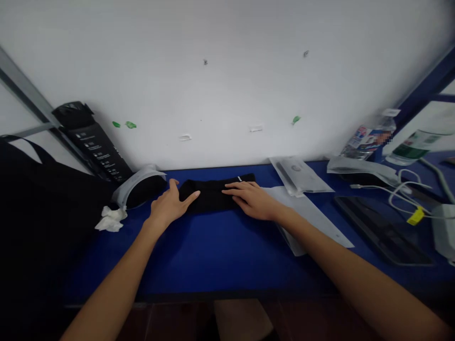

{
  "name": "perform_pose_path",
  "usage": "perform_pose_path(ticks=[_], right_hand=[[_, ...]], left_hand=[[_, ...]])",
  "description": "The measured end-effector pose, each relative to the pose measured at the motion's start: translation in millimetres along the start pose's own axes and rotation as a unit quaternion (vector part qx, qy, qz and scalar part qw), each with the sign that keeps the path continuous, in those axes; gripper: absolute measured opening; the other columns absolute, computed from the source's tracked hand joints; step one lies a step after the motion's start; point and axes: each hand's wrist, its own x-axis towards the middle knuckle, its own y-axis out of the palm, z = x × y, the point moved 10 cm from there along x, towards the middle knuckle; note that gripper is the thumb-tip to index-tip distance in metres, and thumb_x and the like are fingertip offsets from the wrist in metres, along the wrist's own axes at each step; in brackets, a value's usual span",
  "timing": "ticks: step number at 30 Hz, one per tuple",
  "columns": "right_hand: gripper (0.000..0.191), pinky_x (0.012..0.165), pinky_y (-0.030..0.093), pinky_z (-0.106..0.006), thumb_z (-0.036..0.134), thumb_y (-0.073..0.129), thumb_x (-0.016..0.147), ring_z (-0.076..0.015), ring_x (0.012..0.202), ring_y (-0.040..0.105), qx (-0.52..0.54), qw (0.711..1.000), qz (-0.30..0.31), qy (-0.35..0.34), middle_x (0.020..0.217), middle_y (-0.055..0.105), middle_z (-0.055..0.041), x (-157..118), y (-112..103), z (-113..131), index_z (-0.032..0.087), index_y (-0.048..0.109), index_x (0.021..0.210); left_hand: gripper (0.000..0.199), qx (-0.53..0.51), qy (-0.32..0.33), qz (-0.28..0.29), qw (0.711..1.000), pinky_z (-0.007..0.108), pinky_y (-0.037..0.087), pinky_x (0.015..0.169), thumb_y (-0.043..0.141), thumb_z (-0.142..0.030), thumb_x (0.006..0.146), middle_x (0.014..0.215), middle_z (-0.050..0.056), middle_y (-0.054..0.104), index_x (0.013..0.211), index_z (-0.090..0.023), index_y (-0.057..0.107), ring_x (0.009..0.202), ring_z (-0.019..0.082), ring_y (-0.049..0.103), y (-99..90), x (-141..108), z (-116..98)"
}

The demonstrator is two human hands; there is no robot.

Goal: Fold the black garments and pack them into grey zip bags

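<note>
1. A folded black cloth (213,196) lies flat in a long, narrow bundle, with a small white label (240,178) at its right end, near the table's far edge. Its knit looks soft and dark, and the folds are hard to make out.
2. The right hand (252,199) rests on the cloth's right end, its fingers (234,189) close together and lying flat on top, not pinching.
3. The left hand (168,203) is at the cloth's left end, its fingers spread apart. The index finger (192,196) touches the cloth, and the thumb (174,183) points toward the far edge, just beside it.
4. The blue table (199,255) carries everything. A pale plastic sheet (313,218) lies just right of the cloth, partly under the right hand, and a clear plastic packet (296,175) sits against the far edge.
5. Beyond the left hand are a round black-and-grey object (140,187) and a crumpled white tissue (111,219), with a black bag (42,213) at the left corner.
6. Toward the right corner lie a dark flat tablet (382,229), a white cable (401,199) with a yellow tag (415,216), and a plastic bottle (369,139).
</note>
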Motion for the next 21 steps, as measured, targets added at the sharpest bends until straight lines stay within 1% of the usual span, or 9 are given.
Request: perform_pose_path(ticks=[2,4,7,10,13,15,17,19,21], right_hand=[[0.053,0.113,0.043,-0.058,0.019,0.038,0.105,-0.0346,0.143,0.052,-0.014,1.000,0.001,0.006,0.152,0.060,-0.0098,0,-2,0,0.026,0.054,0.155],[0.060,0.108,0.046,-0.057,0.014,0.038,0.102,-0.0342,0.135,0.057,-0.021,1.000,-0.004,0.004,0.148,0.062,-0.0118,0,-7,2,0.026,0.046,0.160],[0.070,0.106,0.046,-0.056,0.006,0.037,0.098,-0.0319,0.128,0.059,-0.019,1.000,-0.011,-0.015,0.149,0.061,-0.0111,-1,-12,9,0.031,0.040,0.163],[0.072,0.108,0.044,-0.056,0.003,0.036,0.097,-0.0312,0.130,0.058,-0.018,0.999,-0.001,-0.038,0.153,0.058,-0.0104,-2,-10,14,0.032,0.043,0.162],[0.060,0.109,0.042,-0.057,0.009,0.039,0.101,-0.0325,0.132,0.056,-0.026,0.998,0.009,-0.055,0.156,0.056,-0.0101,-3,-6,18,0.032,0.056,0.154],[0.050,0.109,0.042,-0.059,0.018,0.042,0.105,-0.0335,0.132,0.056,-0.027,0.998,0.009,-0.064,0.155,0.056,-0.0107,-3,-4,22,0.031,0.062,0.149],[0.044,0.108,0.042,-0.059,0.028,0.044,0.108,-0.0339,0.132,0.056,-0.022,0.997,0.006,-0.071,0.153,0.058,-0.0120,-4,-5,28,0.030,0.064,0.147],[0.043,0.109,0.043,-0.058,0.035,0.045,0.110,-0.0340,0.133,0.055,-0.015,0.997,0.006,-0.078,0.152,0.058,-0.0130,-4,-6,34,0.028,0.064,0.147],[0.043,0.110,0.042,-0.059,0.040,0.045,0.110,-0.0338,0.135,0.054,-0.011,0.996,0.005,-0.084,0.152,0.058,-0.0134,-5,-6,38,0.028,0.064,0.147]], left_hand=[[0.092,-0.041,0.008,0.017,0.999,0.054,0.055,0.093,0.059,-0.084,0.083,0.113,0.021,0.073,0.145,-0.018,0.043,0.112,0.044,0.071,3.9,2,-1],[0.091,-0.111,0.041,0.014,0.993,0.048,0.057,0.090,0.071,-0.078,0.079,0.109,0.015,0.071,0.143,-0.020,0.040,0.106,0.039,0.073,5.9,4,-7],[0.090,-0.200,0.089,-0.034,0.975,0.044,0.058,0.089,0.085,-0.062,0.072,0.107,0.009,0.065,0.139,-0.021,0.038,0.099,0.030,0.072,1.1,7,-13],[0.087,-0.233,0.086,-0.094,0.964,0.046,0.057,0.094,0.091,-0.044,0.068,0.106,0.006,0.060,0.135,-0.021,0.040,0.100,0.028,0.069,-6.5,8,-9],[0.082,-0.235,0.094,-0.157,0.955,0.047,0.055,0.097,0.091,-0.031,0.067,0.104,0.004,0.058,0.133,-0.021,0.042,0.103,0.027,0.066,-17.8,5,-9],[0.079,-0.232,0.118,-0.200,0.945,0.048,0.055,0.098,0.089,-0.023,0.069,0.104,0.003,0.059,0.133,-0.023,0.043,0.106,0.027,0.065,-27.1,-2,-14],[0.077,-0.236,0.153,-0.240,0.929,0.047,0.055,0.099,0.086,-0.017,0.071,0.107,0.003,0.061,0.134,-0.024,0.043,0.105,0.026,0.065,-36.1,-11,-25],[0.075,-0.256,0.200,-0.263,0.908,0.044,0.056,0.097,0.083,-0.014,0.074,0.115,0.004,0.062,0.137,-0.025,0.043,0.099,0.022,0.066,-42.1,-22,-38],[0.075,-0.288,0.252,-0.255,0.888,0.040,0.058,0.092,0.082,-0.014,0.077,0.123,0.006,0.063,0.139,-0.026,0.042,0.091,0.018,0.067,-42.7,-32,-54]])
